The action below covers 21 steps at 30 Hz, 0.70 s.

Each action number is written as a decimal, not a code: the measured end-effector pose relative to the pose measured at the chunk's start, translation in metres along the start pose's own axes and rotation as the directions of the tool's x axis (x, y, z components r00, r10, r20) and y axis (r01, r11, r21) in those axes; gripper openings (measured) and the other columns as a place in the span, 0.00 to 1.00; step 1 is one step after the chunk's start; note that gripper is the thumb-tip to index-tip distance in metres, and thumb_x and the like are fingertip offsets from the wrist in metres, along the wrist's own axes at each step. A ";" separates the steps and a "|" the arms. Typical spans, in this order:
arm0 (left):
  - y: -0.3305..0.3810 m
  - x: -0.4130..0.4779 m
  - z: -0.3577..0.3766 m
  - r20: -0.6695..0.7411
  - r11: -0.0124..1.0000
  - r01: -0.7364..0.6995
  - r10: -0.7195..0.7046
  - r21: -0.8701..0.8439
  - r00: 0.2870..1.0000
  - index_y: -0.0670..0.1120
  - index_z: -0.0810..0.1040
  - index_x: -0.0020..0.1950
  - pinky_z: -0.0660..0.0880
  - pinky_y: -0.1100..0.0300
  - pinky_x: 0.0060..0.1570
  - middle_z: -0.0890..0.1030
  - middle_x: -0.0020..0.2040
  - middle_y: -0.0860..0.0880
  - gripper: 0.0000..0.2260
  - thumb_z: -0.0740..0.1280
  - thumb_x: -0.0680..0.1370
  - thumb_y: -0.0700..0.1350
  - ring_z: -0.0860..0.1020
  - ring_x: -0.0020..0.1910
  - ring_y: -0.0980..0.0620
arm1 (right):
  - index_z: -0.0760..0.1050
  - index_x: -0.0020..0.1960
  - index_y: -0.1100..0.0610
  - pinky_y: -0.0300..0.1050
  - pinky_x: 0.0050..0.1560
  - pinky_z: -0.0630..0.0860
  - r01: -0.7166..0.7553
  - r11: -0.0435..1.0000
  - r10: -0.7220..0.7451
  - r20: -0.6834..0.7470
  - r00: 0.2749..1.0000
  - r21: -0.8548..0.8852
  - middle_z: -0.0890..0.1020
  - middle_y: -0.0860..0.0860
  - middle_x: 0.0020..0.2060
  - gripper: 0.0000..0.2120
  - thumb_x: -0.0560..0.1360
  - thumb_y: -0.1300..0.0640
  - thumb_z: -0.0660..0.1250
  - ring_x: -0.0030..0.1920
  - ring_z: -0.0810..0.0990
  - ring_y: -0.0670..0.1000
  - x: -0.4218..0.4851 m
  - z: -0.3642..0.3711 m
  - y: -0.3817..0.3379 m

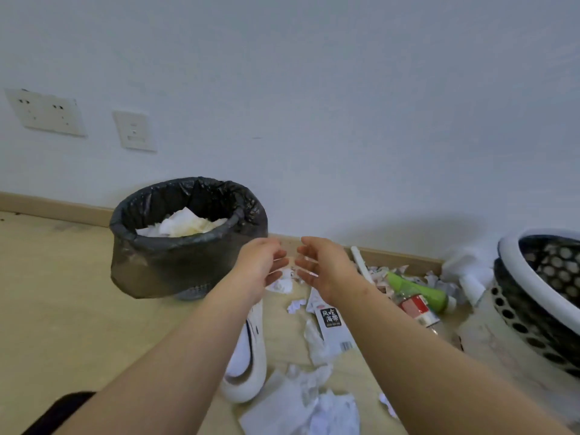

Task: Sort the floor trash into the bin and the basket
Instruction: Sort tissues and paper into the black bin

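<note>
The left hand (262, 265) and the right hand (323, 268) are in the middle of the picture with palms facing each other. Their fingers are half open and a little bent and hold nothing I can see, so I think they are set like a scoop for the paper scraps (282, 285) on the floor under them. The bin (163, 265) sits close by at middle left with tissue (185, 224) inside, so paper likely goes there. The basket (510, 259) waits at the right edge beside the green bottle (417, 288), maybe for bottles.
</note>
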<state>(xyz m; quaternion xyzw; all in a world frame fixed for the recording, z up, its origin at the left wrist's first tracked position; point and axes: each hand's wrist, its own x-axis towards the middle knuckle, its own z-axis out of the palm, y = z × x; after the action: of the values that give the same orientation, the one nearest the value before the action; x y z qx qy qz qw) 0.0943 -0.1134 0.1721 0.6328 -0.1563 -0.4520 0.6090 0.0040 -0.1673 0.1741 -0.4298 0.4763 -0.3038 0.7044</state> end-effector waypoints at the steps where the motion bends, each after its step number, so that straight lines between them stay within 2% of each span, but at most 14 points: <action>1: -0.018 -0.010 0.009 0.021 1.000 0.021 -0.022 0.012 1.000 0.48 0.74 0.46 0.70 0.62 0.37 0.77 0.39 0.49 0.07 0.58 0.81 0.41 0.77 0.37 0.54 | 0.72 0.40 0.56 0.42 0.40 0.72 -0.017 1.000 0.017 -0.027 0.999 -0.022 0.75 0.51 0.39 0.07 0.77 0.60 0.60 0.38 0.75 0.49 -0.008 -0.018 0.010; 3: -0.052 -0.024 0.019 0.070 0.998 0.047 -0.050 0.051 0.996 0.49 0.74 0.44 0.71 0.62 0.38 0.78 0.40 0.49 0.08 0.58 0.81 0.41 0.77 0.39 0.54 | 0.72 0.40 0.55 0.41 0.39 0.72 -0.044 0.996 0.039 -0.063 0.997 -0.072 0.75 0.51 0.39 0.07 0.77 0.60 0.60 0.38 0.75 0.49 -0.024 -0.047 0.030; 6: -0.101 -0.044 0.032 0.098 0.979 0.062 -0.082 0.197 0.992 0.48 0.76 0.46 0.72 0.61 0.39 0.79 0.42 0.48 0.08 0.59 0.80 0.39 0.77 0.39 0.53 | 0.72 0.42 0.54 0.41 0.39 0.72 -0.088 0.989 0.073 -0.130 0.989 -0.116 0.75 0.51 0.40 0.06 0.77 0.60 0.60 0.38 0.74 0.49 -0.048 -0.092 0.064; 9: -0.136 -0.055 0.037 0.154 0.888 -0.057 -0.016 0.455 0.988 0.46 0.76 0.51 0.70 0.62 0.40 0.78 0.47 0.48 0.08 0.59 0.79 0.38 0.76 0.42 0.53 | 0.71 0.41 0.54 0.41 0.39 0.71 -0.135 0.978 0.104 -0.186 0.977 -0.161 0.74 0.51 0.41 0.07 0.77 0.60 0.60 0.40 0.73 0.50 -0.068 -0.125 0.098; 11: -0.155 -0.060 0.037 0.279 0.719 -0.198 0.006 0.666 0.960 0.47 0.76 0.57 0.70 0.63 0.46 0.78 0.55 0.49 0.12 0.58 0.79 0.37 0.76 0.52 0.52 | 0.72 0.43 0.54 0.41 0.39 0.70 -0.163 0.969 0.121 -0.215 0.969 -0.186 0.74 0.50 0.40 0.06 0.77 0.60 0.60 0.42 0.73 0.51 -0.081 -0.142 0.120; 14: -0.178 -0.063 0.030 0.499 0.339 -0.433 -0.137 0.835 0.856 0.47 0.74 0.64 0.67 0.62 0.60 0.71 0.65 0.47 0.20 0.54 0.77 0.32 0.71 0.64 0.49 | 0.73 0.55 0.56 0.40 0.38 0.70 -0.222 0.942 0.165 -0.228 0.959 -0.252 0.74 0.50 0.40 0.08 0.77 0.61 0.60 0.42 0.73 0.51 -0.094 -0.159 0.156; 16: -0.189 -0.068 0.024 0.546 0.154 -0.524 -0.237 0.838 0.803 0.48 0.72 0.66 0.67 0.57 0.64 0.68 0.67 0.47 0.21 0.56 0.76 0.33 0.68 0.67 0.48 | 0.71 0.59 0.57 0.41 0.38 0.71 -0.256 0.930 0.193 -0.243 0.951 -0.263 0.74 0.51 0.39 0.11 0.77 0.61 0.60 0.40 0.73 0.50 -0.101 -0.164 0.175; 18: -0.196 -0.076 0.017 0.566 -0.006 -0.591 -0.278 0.807 0.776 0.50 0.69 0.68 0.66 0.54 0.66 0.65 0.70 0.49 0.19 0.60 0.77 0.40 0.63 0.71 0.47 | 0.70 0.61 0.58 0.44 0.43 0.73 -0.270 0.901 0.183 -0.269 0.946 -0.339 0.75 0.52 0.41 0.15 0.75 0.61 0.61 0.41 0.74 0.51 -0.106 -0.168 0.190; 21: -0.210 -0.089 0.002 0.590 -0.168 -0.664 -0.339 0.729 0.733 0.53 0.63 0.72 0.57 0.52 0.70 0.53 0.76 0.52 0.26 0.65 0.75 0.51 0.51 0.76 0.49 | 0.68 0.64 0.56 0.37 0.42 0.71 -0.233 0.835 0.147 -0.205 0.968 -0.498 0.75 0.52 0.53 0.19 0.74 0.59 0.64 0.41 0.74 0.47 -0.120 -0.170 0.206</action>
<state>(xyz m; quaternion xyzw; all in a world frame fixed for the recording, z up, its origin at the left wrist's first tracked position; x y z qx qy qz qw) -0.0296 -0.0046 0.0147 0.6315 -0.7221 -0.2536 -0.1243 -0.1941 -0.0290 0.0090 -0.5284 0.6352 -0.1258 0.5490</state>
